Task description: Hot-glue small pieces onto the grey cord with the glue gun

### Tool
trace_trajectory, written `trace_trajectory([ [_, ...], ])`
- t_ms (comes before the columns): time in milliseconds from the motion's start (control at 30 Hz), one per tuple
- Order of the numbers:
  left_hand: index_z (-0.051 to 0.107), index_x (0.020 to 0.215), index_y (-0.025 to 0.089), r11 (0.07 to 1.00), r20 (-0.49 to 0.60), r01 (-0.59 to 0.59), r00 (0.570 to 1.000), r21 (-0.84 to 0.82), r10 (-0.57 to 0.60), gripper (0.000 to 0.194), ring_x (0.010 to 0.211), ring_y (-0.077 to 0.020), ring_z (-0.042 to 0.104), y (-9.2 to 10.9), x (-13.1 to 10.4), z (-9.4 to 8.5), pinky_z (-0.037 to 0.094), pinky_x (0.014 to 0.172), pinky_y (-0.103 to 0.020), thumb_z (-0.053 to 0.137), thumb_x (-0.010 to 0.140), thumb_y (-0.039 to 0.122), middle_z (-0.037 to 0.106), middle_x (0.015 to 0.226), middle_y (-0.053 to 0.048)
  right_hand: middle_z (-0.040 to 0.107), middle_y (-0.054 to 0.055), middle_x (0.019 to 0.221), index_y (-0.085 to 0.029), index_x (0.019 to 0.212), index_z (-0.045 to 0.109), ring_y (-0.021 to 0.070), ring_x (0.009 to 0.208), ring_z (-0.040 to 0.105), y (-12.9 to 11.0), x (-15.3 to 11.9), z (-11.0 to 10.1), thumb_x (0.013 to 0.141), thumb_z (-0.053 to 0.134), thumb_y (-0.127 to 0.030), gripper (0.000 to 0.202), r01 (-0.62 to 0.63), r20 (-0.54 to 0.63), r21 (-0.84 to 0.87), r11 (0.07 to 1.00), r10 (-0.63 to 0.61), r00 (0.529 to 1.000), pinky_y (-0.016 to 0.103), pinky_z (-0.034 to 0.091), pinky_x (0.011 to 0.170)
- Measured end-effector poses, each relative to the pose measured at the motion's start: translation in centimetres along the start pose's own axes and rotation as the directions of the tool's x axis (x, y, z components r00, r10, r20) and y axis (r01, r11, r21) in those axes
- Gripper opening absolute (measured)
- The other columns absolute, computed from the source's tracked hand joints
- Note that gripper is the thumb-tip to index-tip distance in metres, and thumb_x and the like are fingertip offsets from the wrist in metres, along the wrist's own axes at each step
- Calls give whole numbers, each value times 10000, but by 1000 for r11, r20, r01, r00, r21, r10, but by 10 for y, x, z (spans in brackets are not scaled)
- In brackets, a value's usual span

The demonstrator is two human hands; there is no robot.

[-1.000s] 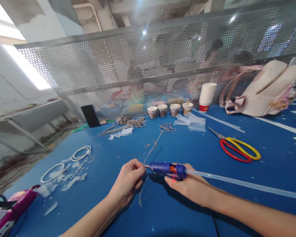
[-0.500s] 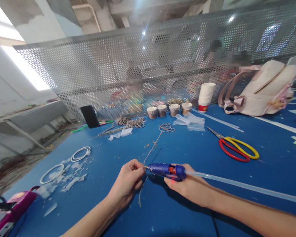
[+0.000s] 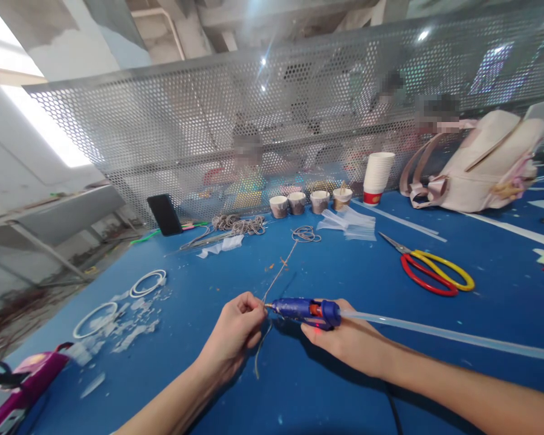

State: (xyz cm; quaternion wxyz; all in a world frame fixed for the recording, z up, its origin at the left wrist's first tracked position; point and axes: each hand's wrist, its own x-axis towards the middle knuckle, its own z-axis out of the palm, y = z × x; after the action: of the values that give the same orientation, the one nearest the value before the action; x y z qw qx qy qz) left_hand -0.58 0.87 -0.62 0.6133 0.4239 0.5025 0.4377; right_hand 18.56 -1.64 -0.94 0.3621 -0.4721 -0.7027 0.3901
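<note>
My right hand (image 3: 344, 341) is wrapped round a blue hot glue gun (image 3: 299, 309), with a long clear glue stick (image 3: 435, 332) running out of its back to the right. A small red light glows on the gun's underside. My left hand (image 3: 238, 323) is closed in a pinch on a thin grey-brown cord (image 3: 280, 270), right at the gun's metal nozzle. From the pinch, one cord end hangs down toward me, while the other side runs away across the table to a loose coil. Whatever else lies between my left fingertips is hidden.
Red-and-yellow-handled scissors (image 3: 428, 275) lie at right. White rings (image 3: 95, 320) and glue scraps are at left, near a purple power strip (image 3: 31, 380). Paper cups (image 3: 278, 207), cord bundles, a phone (image 3: 164, 214) and a backpack (image 3: 485, 160) stand along the perforated metal screen (image 3: 172, 133).
Both hands, the glue gun and the cord keep nearly the same places. The view has shifted very slightly.
</note>
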Motion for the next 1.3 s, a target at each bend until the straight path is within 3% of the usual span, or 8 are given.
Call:
trace_trajectory([
  [167,436,574,178,1000,1,0,1000,-6,0,187,296,16,226,0,1,1,122,314,-155,621,578,156,432,466,94,439,-36,523,-191,575,521,111,502,352,-2,-1,-1,742,498,-253,180,-15,-46,-12,1000,14,999,226,321,497],
  [667,439,561,184,1000,-6,-4,1000,11,4,168,302,4,224,1,0,2,126,321,-157,605,559,156,373,415,106,532,-17,567,-183,617,583,124,567,453,-4,0,-6,778,505,-236,187,44,57,-75,996,-40,998,220,348,536],
  [900,452,558,176,1000,-29,-16,999,2,16,168,315,5,232,2,1,0,135,318,-152,619,551,158,423,458,89,465,-41,477,-190,552,522,107,475,416,-2,0,-8,772,526,-297,244,-82,46,6,997,82,996,223,331,488],
  [1033,453,554,172,999,-49,-44,998,-26,43,198,341,5,230,5,3,-2,127,311,-149,649,534,160,469,524,72,499,-26,477,-187,616,580,135,491,490,3,8,-16,828,453,-385,317,-221,-60,31,975,223,973,243,364,514],
  [1133,445,557,174,998,-51,-60,997,-30,58,213,354,1,228,7,3,-3,137,313,-148,656,536,154,465,534,73,635,20,695,-187,760,657,190,690,574,14,19,-22,810,480,-410,290,-166,-180,-89,982,148,972,283,409,647],
  [1200,439,561,173,997,-44,-74,996,-32,72,217,361,1,226,8,2,-3,141,317,-147,654,547,149,458,539,75,653,43,817,-188,842,677,220,799,569,23,27,-23,801,493,-408,289,-122,-230,-232,965,68,971,316,408,731],
  [1300,438,573,174,996,-33,-81,996,-46,80,218,365,0,221,10,-1,-3,144,321,-148,655,564,150,448,537,78,643,70,872,-177,915,685,241,873,552,32,34,-22,803,495,-419,328,-148,-253,-383,912,51,966,334,399,777],
])
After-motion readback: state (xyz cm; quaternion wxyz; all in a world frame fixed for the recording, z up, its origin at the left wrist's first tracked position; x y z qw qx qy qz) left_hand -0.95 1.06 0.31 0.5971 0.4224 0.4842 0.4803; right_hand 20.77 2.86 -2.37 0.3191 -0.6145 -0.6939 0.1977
